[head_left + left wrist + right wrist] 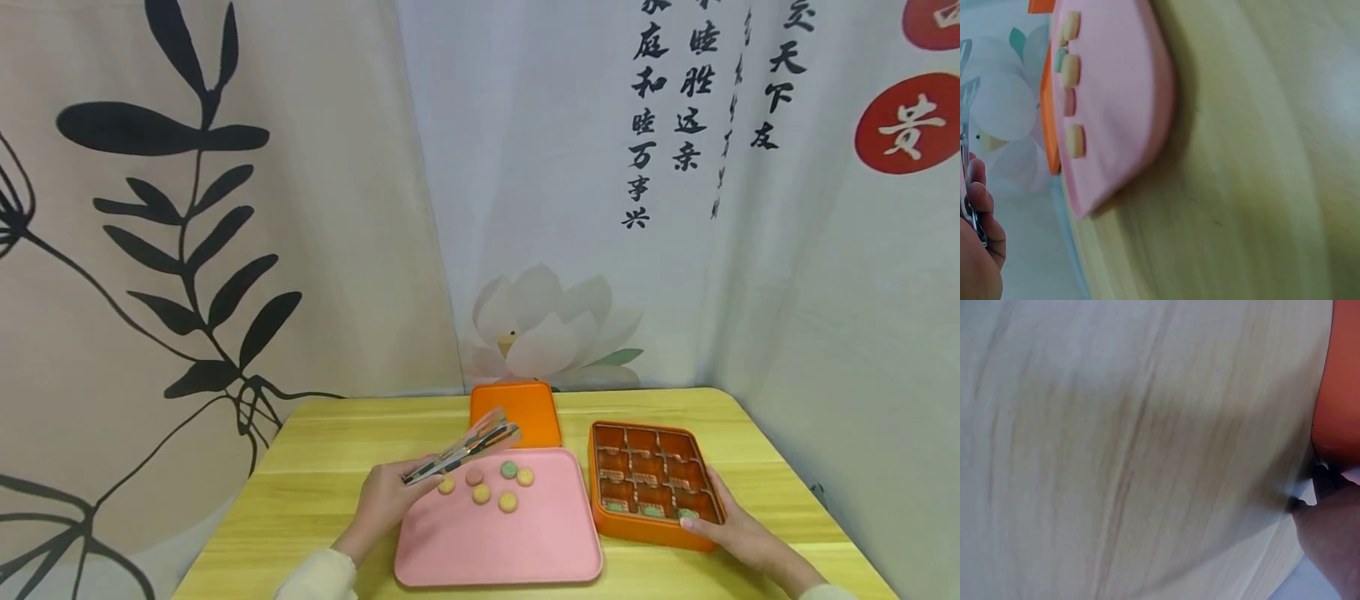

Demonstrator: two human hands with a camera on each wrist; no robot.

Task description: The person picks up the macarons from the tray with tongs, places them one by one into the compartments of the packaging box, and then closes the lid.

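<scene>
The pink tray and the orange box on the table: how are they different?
The pink tray is undivided, while the orange box is split into compartments. The tray is shallower than the box. The tray bears yellow, pink and green pieces; in the box, only green ones show, in the nearest row. Both stand on the table.

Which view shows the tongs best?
The head view: the tongs sit fully inside the frame. The left wrist view cuts them off at its left edge; the right wrist view shows none of them.
</scene>
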